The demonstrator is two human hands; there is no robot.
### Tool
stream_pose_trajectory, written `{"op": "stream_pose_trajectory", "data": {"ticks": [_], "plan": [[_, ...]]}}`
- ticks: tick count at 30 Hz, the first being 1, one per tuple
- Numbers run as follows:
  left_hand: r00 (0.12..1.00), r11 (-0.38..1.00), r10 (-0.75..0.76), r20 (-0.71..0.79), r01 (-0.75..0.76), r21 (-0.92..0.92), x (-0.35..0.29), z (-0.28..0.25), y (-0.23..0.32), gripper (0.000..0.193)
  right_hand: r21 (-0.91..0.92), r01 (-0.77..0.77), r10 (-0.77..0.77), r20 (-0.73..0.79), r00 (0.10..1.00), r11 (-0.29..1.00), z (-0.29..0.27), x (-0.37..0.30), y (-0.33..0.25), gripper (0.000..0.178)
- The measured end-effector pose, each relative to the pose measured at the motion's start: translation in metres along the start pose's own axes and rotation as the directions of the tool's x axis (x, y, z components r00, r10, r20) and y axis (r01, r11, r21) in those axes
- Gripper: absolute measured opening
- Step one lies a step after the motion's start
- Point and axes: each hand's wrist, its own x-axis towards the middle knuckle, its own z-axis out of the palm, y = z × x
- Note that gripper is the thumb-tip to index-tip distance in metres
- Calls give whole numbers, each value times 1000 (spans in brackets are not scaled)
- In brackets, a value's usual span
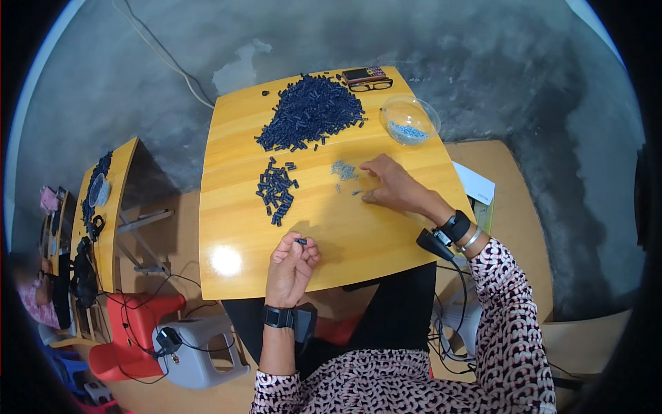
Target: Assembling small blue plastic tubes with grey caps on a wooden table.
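Note:
In my left hand [292,265], close to the table's near edge, a small black plastic cylinder [301,241] is pinched between thumb and fingers. My right hand [394,185] reaches over the table with its fingers apart and nothing visible between them. Beside its fingertips lie a small heap of tiny silvery pieces, apparently screws [342,170], and a few loose ones. To the left of that heap sits a small group of black cylinders [277,190]. Behind it rises a much larger pile of black cylinders [314,110].
A clear plastic bowl [429,110] with small bluish-silver pieces stands at the table's right edge. Eyeglasses [371,85] and a phone-like device [363,74] lie at the far edge. On the left are another table [118,200], a red chair [131,334] and a grey stool [200,352]. Cables trail nearby.

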Motion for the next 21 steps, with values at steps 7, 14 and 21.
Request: {"op": "stream_pose_trajectory", "data": {"ticks": [7,14,21], "plan": [[1000,1000,-25,14,25,-16,-3,2,-2,17,-381,392,-446,-62,893,837,33,18,-3,58],[1000,1000,-17,10,17,-13,-3,3,-1,17,-428,407,-464,-33,885,807,54,28,19,39],[999,999,-21,32,22,-30,-6,-2,-2,13,-278,414,-477,-219,851,867,36,17,11,32]]}}
